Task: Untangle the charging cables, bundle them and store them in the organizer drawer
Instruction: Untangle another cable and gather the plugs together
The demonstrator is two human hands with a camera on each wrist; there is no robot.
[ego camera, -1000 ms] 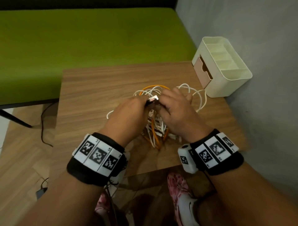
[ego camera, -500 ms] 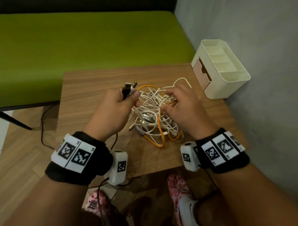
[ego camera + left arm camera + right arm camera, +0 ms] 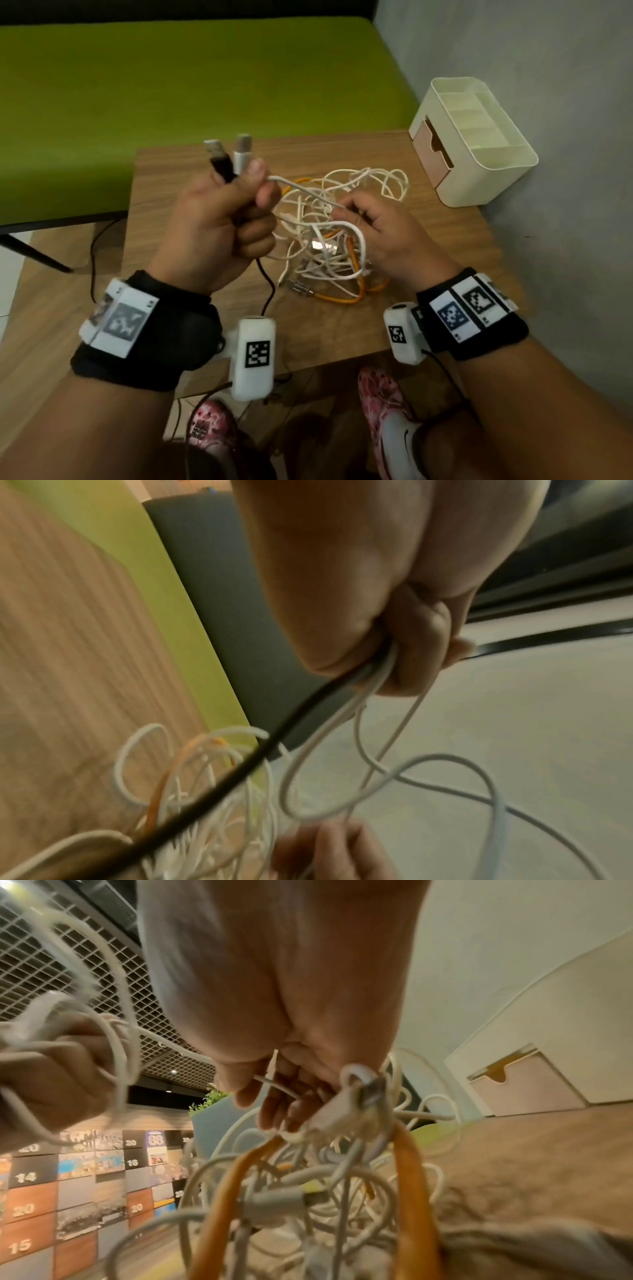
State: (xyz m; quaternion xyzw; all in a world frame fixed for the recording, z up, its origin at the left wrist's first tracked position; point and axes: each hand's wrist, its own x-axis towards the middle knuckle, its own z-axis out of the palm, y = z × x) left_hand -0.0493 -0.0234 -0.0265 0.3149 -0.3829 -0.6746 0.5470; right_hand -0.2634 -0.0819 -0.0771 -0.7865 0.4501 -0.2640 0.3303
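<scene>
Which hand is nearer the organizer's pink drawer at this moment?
Right. The right hand works in the cable tangle, on the side toward the pink drawer. The left hand is raised on the tangle's far side, holding two USB plugs.

A second ago both my hands were bunched together over the tangle of cables point(image 3: 335, 236), working at one plug. Since then my left hand point(image 3: 219, 233) has lifted up and away toward the table's point(image 3: 191, 164) far left corner, and it now grips two plugs, a black USB plug point(image 3: 219, 161) and a white USB plug point(image 3: 242, 154), standing above my fist. My right hand point(image 3: 387, 236) has stayed low, now pinching a white cable point(image 3: 301, 186) drawn taut between the hands.
</scene>
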